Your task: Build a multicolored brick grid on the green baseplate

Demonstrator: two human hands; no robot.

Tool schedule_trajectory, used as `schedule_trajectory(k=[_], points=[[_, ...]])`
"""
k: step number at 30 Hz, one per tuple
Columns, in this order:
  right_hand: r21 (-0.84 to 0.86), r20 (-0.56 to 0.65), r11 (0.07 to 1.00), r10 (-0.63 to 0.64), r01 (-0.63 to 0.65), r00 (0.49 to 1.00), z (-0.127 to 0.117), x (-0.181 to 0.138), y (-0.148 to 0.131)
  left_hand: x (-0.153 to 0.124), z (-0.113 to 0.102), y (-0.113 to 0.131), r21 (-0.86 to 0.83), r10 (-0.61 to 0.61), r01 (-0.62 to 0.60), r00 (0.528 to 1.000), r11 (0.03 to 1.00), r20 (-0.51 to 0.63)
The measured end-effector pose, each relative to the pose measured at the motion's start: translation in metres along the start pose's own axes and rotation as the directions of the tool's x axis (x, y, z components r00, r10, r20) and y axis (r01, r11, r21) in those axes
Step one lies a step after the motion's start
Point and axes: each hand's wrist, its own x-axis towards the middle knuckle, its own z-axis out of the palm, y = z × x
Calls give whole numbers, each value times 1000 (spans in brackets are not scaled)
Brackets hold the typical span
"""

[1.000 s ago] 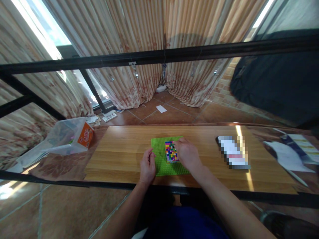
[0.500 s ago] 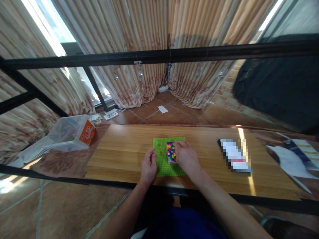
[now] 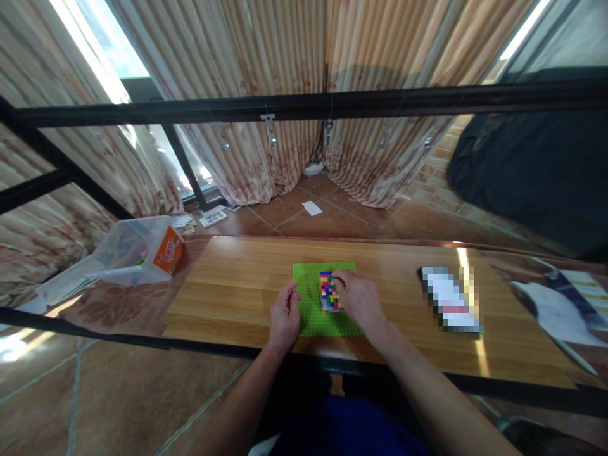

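Note:
A green studded baseplate [image 3: 308, 326] lies on the wooden table, and on it stands a small block of multicoloured toy bricks [image 3: 329, 292]. My right hand [image 3: 361, 303] reaches over the block from the right, its fingers drawn together at the upper right part of the bricks. Whatever its fingertips hold, if anything, is hidden. Along the left edge of the baseplate rests my left hand [image 3: 285, 316], apart from the block. Its fingers are curled in toward the thumb, and any small thing between them is too small to make out.
A phone-like device [image 3: 449, 299], its screen blurred out, lies on the right of the table [image 3: 228, 285]. At the left stands a clear plastic bin [image 3: 137, 269] with an orange label. Papers [image 3: 555, 310] lie at the far right. A dark rail [image 3: 294, 104] crosses ahead.
My right hand has shifted slightly right, uncovering a little more of the brick block. My left hand keeps its place beside the baseplate. The whole view has moved slightly.

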Motion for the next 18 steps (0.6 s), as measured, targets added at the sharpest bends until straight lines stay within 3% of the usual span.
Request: schedule_trajectory(k=[6, 18], points=[[11, -10, 999, 51, -51, 999, -1, -3, -3, 0, 0, 1, 7, -6, 6, 1000, 1000, 9], [-15, 17, 1000, 25, -25, 1000, -1, -1, -1, 0, -1, 5, 19, 3, -3, 1000, 1000, 12]])
